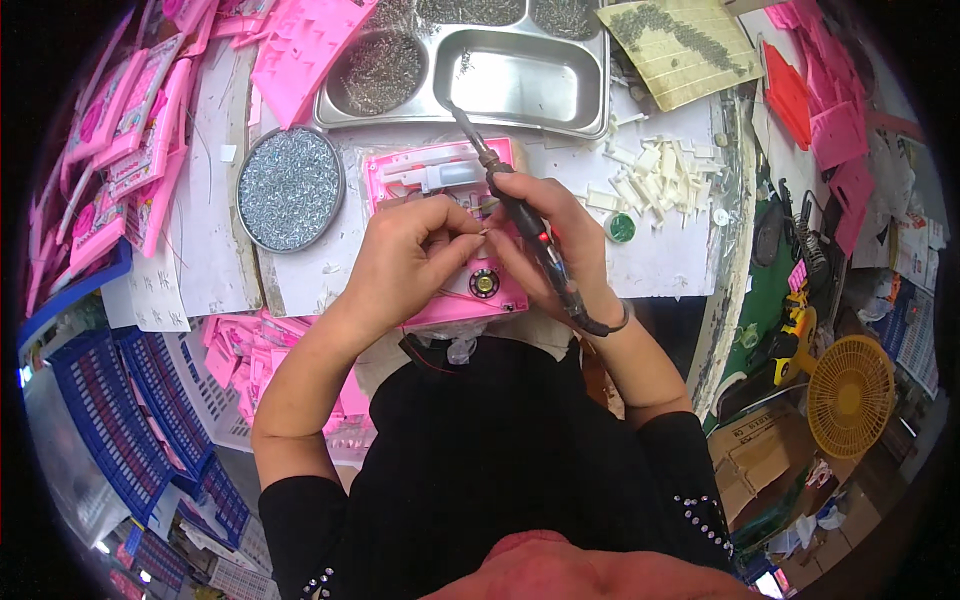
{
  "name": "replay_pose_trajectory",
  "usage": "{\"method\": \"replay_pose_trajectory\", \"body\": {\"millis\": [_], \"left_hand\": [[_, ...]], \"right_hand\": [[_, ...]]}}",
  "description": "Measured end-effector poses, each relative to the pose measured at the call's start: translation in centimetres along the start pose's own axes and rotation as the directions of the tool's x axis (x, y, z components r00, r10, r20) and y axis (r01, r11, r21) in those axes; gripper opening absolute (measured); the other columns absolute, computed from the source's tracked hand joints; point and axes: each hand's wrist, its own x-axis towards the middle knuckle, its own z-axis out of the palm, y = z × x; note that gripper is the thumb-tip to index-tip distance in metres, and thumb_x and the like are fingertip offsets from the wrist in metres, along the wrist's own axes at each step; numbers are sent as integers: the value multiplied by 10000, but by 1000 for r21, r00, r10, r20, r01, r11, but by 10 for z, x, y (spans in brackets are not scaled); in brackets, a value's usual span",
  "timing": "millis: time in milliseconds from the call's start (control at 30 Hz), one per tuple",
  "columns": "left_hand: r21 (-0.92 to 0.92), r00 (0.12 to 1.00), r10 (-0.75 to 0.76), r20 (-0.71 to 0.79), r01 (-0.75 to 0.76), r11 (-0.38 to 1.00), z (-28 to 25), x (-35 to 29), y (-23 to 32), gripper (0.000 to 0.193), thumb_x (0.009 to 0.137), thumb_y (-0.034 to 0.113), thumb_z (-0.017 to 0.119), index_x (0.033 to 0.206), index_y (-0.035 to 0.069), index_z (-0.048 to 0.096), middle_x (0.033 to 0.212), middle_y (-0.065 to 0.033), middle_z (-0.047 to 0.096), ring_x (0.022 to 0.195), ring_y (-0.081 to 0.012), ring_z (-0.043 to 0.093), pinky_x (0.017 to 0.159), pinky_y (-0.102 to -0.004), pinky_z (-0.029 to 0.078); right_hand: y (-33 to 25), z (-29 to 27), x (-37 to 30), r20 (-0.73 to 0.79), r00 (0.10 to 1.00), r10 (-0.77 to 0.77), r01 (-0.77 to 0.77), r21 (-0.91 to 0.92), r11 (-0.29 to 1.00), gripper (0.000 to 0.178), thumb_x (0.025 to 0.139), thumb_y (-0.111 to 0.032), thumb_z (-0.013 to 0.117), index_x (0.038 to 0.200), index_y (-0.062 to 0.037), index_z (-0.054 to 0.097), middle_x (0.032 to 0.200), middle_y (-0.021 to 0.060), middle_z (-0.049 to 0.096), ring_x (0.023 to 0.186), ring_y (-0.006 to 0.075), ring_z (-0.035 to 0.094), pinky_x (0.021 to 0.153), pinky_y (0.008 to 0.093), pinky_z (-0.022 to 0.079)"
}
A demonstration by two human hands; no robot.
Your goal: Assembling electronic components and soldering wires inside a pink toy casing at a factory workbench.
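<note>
A pink plastic housing lies on the table before me, with small parts, thin wires and a round black speaker-like piece inside it. Over its middle, my left hand is closed in a pinch. What sits between those fingertips is too small to make out. My right hand grips a soldering iron with a black handle and metal shaft, its tip pointing away toward the steel tray. The right fingertips meet the left ones above the housing and partly hide its inside.
Beyond the housing stands a compartmented steel tray holding small screws. To its left is a round dish of silvery screws. White plastic parts and a small green pot lie right. Pink panels pile up left; a yellow fan stands right.
</note>
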Motion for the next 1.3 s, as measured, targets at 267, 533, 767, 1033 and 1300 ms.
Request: {"method": "replay_pose_trajectory", "body": {"millis": [267,533,767,1033,1300], "left_hand": [[61,980,199,21,-200,978,3,-1,1,107,865,26,735,961,29,688,865,-104,663,743,-274,640,677,-366,522],[300,931,309,193,-356,885,-3,-12,4,183,806,-5,746,946,31,634,1105,-121,605,916,-304,668,752,-387,552],[330,920,342,190,-388,861,-3,-14,3,232,779,-24,748,965,26,618,1127,-140,604,957,-317,669,797,-383,565],[290,914,350,204,-398,870,-4,-12,0,230,772,-34,744,960,26,627,1120,-141,606,938,-310,666,780,-379,561],[336,909,351,224,-411,848,-4,-11,2,248,755,-26,758,963,29,634,1122,-128,615,944,-307,676,785,-390,569]], "right_hand": [[-3,-19,-11,16,994,-110,111,-159,981,540,709,-2,806,1228,-20,660,871,128,657,866,303,650,833,404,526],[-33,-87,-37,75,992,101,-111,146,983,267,756,-2,742,1015,1,680,695,63,568,656,215,492,634,345,391],[-27,-70,-23,256,965,52,-70,61,996,215,700,-56,749,903,-33,683,622,31,506,638,234,480,646,356,407],[-22,-69,-18,298,954,41,-58,50,997,207,680,-58,731,880,-31,682,572,7,467,601,226,438,654,371,411],[-22,-68,-13,317,948,33,-56,62,997,212,680,-49,734,886,-28,691,570,11,485,587,221,440,651,372,413]]}}
